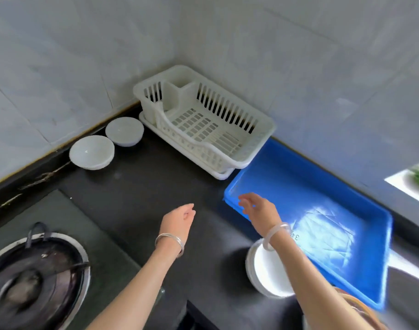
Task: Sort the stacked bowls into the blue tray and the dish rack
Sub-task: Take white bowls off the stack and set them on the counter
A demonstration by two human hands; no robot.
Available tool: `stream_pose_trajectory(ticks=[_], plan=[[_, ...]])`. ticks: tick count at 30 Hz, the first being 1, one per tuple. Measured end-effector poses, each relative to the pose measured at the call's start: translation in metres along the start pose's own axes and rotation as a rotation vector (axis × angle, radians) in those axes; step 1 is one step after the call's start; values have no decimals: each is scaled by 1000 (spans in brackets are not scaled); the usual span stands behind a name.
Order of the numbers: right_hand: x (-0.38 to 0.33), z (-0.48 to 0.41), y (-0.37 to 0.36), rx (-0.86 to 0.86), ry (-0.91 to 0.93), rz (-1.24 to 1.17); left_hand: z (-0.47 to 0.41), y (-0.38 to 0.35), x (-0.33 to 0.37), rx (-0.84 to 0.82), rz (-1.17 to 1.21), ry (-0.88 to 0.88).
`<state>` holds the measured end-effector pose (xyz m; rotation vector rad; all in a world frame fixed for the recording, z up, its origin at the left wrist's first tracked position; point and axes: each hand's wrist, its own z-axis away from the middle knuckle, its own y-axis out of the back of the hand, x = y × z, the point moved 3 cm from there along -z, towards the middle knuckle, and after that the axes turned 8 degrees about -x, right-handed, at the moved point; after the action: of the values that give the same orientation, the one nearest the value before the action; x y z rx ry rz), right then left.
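A dark bench (137,186) fills a corner where two pale grey tiled walls (299,55) meet. Left of that corner, a gas stove (34,277) is set into the bench. Right of the corner, daylight enters by a window (411,184).

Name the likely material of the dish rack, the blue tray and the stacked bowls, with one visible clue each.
Dish rack: probably moulded plastic, off-white, matte; thin slotted walls.
Blue tray: probably plastic, glossy; saturated colour, scuffed floor catching light.
Stacked bowls: smooth and white; plastic, melamine or ceramic, can't tell.
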<state>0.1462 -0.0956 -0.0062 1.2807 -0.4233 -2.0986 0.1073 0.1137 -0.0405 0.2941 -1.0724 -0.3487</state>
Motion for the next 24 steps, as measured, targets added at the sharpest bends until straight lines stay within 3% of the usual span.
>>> stream_pose_trajectory(ticks=[6,16,24], plan=[[87,74,33,126,-114,332,40,-99,17,-233,-385,-191],[118,102,36,156,-275,464,64,-137,18,-214,-359,-258],[114,108,36,252,-270,514,62,-137,16,-216,-370,-228]])
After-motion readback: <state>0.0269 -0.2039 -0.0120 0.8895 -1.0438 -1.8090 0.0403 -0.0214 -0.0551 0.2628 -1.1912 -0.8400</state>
